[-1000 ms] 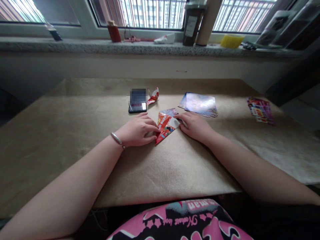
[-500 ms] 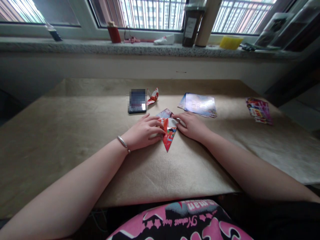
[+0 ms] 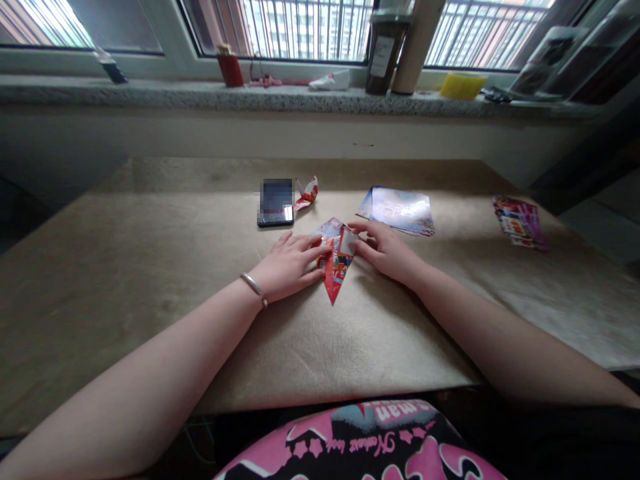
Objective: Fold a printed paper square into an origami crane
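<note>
A red printed sheet of paper (image 3: 333,283), folded to a kite shape with its sharp point toward me, lies on the table in front of me. Its far corner shows a pale, bluish print. My left hand (image 3: 290,268) rests over the left side of the paper, fingers stretched out and lying on it. At the paper's right edge, my right hand (image 3: 384,249) pinches a flap between thumb and fingers. That flap stands partly raised, with a white patch showing near the fingertips.
Behind the paper lie a dark tablet-like device (image 3: 276,203) and a small folded red-and-white paper piece (image 3: 307,193). A stack of glossy sheets (image 3: 403,208) is to the right, with colourful packets (image 3: 519,222) farther right. Several items stand on the stone windowsill (image 3: 170,95).
The right flap, which lay flatter before, now tilts up toward the middle of the paper. My right hand's fingers have shifted along that edge; my left hand has moved slightly.
</note>
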`<state>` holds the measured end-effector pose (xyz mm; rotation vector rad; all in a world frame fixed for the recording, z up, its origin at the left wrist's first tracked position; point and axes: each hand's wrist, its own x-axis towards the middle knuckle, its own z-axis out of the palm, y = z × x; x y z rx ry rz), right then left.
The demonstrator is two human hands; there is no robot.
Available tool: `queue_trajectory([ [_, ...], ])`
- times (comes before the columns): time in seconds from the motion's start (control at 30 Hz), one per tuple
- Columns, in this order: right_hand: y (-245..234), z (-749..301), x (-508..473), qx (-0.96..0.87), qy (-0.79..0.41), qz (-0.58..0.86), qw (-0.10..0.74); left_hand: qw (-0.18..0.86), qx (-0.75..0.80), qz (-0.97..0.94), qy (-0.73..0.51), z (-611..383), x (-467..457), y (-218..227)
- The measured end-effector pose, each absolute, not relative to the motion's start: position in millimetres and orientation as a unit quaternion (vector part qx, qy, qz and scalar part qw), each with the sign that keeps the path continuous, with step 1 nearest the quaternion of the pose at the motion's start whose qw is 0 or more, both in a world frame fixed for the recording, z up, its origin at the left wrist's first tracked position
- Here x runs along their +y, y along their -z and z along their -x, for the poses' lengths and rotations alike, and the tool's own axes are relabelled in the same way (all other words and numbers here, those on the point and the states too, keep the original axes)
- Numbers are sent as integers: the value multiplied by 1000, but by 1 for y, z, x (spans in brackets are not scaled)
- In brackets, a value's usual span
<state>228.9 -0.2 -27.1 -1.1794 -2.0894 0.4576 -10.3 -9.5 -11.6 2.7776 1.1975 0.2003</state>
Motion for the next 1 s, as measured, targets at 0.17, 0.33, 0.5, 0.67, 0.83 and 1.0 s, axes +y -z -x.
queue_trajectory([
  [0.17, 20, -236, -2, -789, -185, 465, 357, 49, 406, -911, -54, 10, -9, 13],
  [0.33, 13, -242, -4, -805, -161, 478, 312, 49, 412, -908, -58, 7, -8, 13],
  [0.5, 15, -247, -4, -844, -147, 451, 251, 49, 416, -907, -52, 4, -7, 16],
  [0.67, 18, -248, -3, -895, -117, 371, 217, 53, 415, -908, -34, 3, -5, 19],
  [0.83, 19, -247, -4, -908, -113, 354, 196, 59, 413, -908, -31, 4, -4, 18],
  [1.0, 19, -246, -4, -908, -119, 356, 187, 64, 404, -911, -48, 5, -5, 15],
])
